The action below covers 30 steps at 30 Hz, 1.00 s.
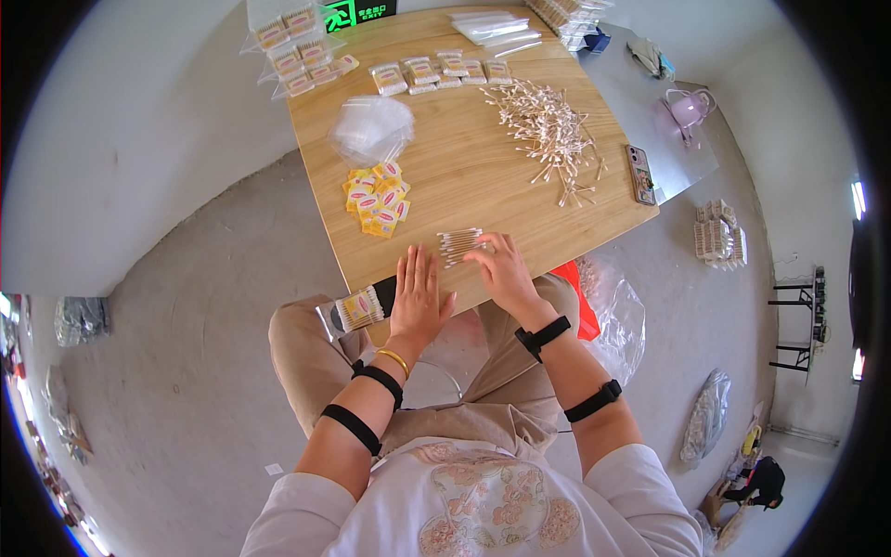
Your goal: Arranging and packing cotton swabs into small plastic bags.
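A small row of cotton swabs (pixel 455 246) lies side by side near the table's front edge. My right hand (pixel 504 271) is bent over the row's right end, with thumb and forefinger pinching at the swab tips. My left hand (pixel 418 295) rests flat at the table edge, fingers stretched out and holding nothing. Left of it, a clear pack of swabs with a yellow card (pixel 359 309) sits by a black strip (pixel 384 292), partly hidden by that hand. Yellow-and-white cards (pixel 378 199) are heaped beyond, below a stack of clear plastic bags (pixel 373 130).
A large loose pile of swabs (pixel 548 130) covers the table's far right, near a phone (pixel 640 174). Filled packs (pixel 436 74) line the back, with stacked packs (pixel 295 48) at the far left. A red bag (pixel 579 295) hangs near my right knee.
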Each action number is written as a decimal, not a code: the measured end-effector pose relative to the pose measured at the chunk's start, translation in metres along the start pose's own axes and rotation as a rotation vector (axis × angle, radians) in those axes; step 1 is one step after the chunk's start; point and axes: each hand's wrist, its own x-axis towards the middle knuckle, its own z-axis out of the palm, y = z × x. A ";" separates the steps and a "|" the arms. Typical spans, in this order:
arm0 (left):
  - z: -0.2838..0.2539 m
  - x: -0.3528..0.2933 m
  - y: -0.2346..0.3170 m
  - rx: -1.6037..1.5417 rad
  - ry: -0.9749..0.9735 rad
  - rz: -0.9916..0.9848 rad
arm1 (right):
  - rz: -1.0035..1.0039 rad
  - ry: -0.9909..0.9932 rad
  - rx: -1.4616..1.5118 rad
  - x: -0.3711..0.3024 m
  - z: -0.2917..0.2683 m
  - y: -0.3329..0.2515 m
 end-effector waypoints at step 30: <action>-0.005 -0.005 -0.006 -0.367 0.198 -0.037 | -0.355 -0.193 -0.381 0.058 -0.009 -0.017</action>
